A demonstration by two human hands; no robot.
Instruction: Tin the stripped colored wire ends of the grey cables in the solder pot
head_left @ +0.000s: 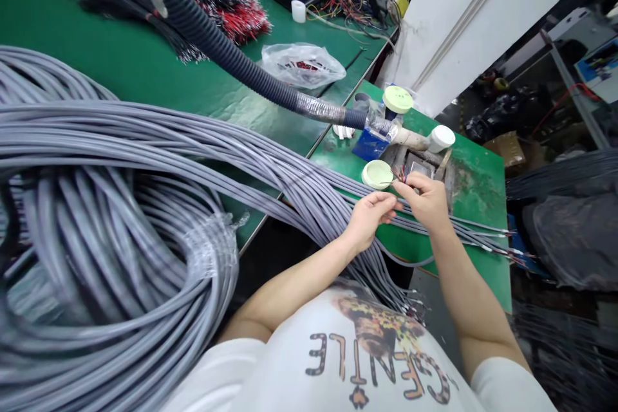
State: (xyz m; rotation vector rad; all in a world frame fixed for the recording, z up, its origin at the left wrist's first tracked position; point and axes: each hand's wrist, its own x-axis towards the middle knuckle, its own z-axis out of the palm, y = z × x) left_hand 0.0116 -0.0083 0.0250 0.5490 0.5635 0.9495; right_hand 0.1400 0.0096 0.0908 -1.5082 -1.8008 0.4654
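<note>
My right hand (425,201) is closed in a pinch on the thin coloured wires (402,175) at a cable's end. They stick out beside a small round dish (377,174) with pale contents. Just left of it, my left hand (369,220) has its fingers pressed together, and what they hold is hidden. Under and around both hands runs a bundle of grey cables (290,170). Their stripped ends (516,257) fan out over the right side of the small green table (483,187).
A big coil of grey cable (212,296) with clear wrap lies at the left. A ribbed hose (251,77) crosses above the bench to a soot-stained metal device (419,166). Nearby stand a lidded jar (396,100), a white cup (441,138) and a plastic bag (304,64).
</note>
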